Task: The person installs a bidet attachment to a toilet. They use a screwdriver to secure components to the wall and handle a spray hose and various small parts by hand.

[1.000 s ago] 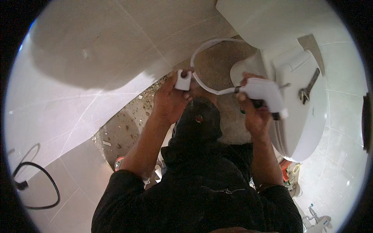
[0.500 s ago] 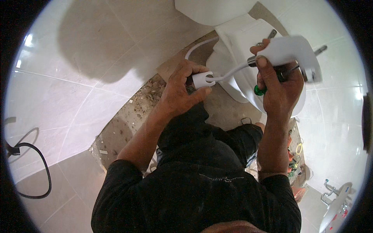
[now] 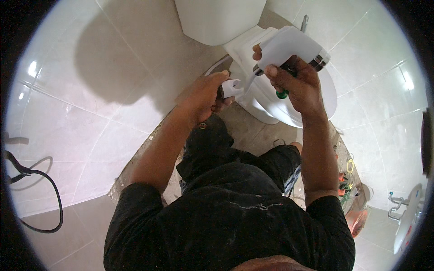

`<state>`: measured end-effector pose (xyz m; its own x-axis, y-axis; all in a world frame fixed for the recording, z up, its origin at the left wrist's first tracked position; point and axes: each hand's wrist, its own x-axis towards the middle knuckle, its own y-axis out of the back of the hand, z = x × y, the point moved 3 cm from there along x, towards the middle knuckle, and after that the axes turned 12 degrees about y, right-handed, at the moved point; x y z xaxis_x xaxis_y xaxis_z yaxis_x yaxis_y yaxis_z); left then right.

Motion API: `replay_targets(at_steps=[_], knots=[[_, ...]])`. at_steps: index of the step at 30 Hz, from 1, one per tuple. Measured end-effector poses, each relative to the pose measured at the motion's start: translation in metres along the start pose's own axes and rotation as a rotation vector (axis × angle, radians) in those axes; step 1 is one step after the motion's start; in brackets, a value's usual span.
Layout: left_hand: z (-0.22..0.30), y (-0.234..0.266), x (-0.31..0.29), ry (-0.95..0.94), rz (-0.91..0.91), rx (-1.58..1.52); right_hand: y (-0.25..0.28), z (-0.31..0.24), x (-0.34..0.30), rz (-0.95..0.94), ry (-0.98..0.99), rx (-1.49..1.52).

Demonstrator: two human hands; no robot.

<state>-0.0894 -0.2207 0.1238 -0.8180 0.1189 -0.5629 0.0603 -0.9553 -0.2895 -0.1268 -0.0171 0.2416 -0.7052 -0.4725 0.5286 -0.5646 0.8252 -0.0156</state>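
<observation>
My right hand point(image 3: 302, 88) is closed round a white bidet sprayer point(image 3: 289, 45) with dark, shiny end fittings. A green-handled tool point(image 3: 282, 95), its kind unclear, pokes out below the same hand's fingers. From the sprayer's lower end a pale hose point(image 3: 249, 83) runs down toward my left hand point(image 3: 205, 97). That hand grips a white sprayer holder point(image 3: 232, 88) with a curved notch at its end. Whether the hose lies in the notch or behind it, I cannot tell. Both hands are over the near-left side of the white toilet bowl point(image 3: 329, 88).
The white toilet tank point(image 3: 221, 18) stands at the far side against tiled walls. A black hose point(image 3: 58, 198) hangs at the left. On the right floor lie a yellow coil point(image 3: 350, 165) and an orange container point(image 3: 358, 222), near a washbasin point(image 3: 408, 221).
The sprayer has come left, nearer the holder, and tilted. My left hand has turned, so the holder's notch points differently. The whole view has shifted somewhat, showing more of the tank.
</observation>
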Motion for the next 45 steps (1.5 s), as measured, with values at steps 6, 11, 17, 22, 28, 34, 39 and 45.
replay_targets(at_steps=[6,11,17,22,28,34,39,45], knots=[[0.026,-0.017,-0.004,0.089,-0.003,0.034,0.008,0.013,0.003,-0.078,-0.027,0.096],[0.035,-0.017,0.004,0.102,-0.002,0.077,0.011,0.03,0.0,-0.131,-0.086,0.025],[0.04,-0.02,0.01,0.083,-0.08,0.086,0.013,0.057,-0.006,-0.116,-0.17,-0.006],[0.046,-0.025,-0.004,0.113,-0.14,0.136,0.004,0.05,-0.008,-0.084,-0.212,-0.005],[0.031,-0.001,0.019,0.086,-0.009,0.235,-0.019,0.037,-0.016,0.005,-0.124,-0.276],[-0.051,0.103,0.028,0.103,0.074,-0.18,-0.021,0.069,-0.017,-0.021,-0.094,-0.594],[-0.093,0.134,-0.01,0.035,-0.006,-0.457,-0.011,0.152,-0.042,-0.263,-0.39,-0.981],[-0.09,0.139,-0.046,-0.058,-0.168,-0.543,-0.01,0.282,-0.095,-0.358,-0.555,-1.09]])
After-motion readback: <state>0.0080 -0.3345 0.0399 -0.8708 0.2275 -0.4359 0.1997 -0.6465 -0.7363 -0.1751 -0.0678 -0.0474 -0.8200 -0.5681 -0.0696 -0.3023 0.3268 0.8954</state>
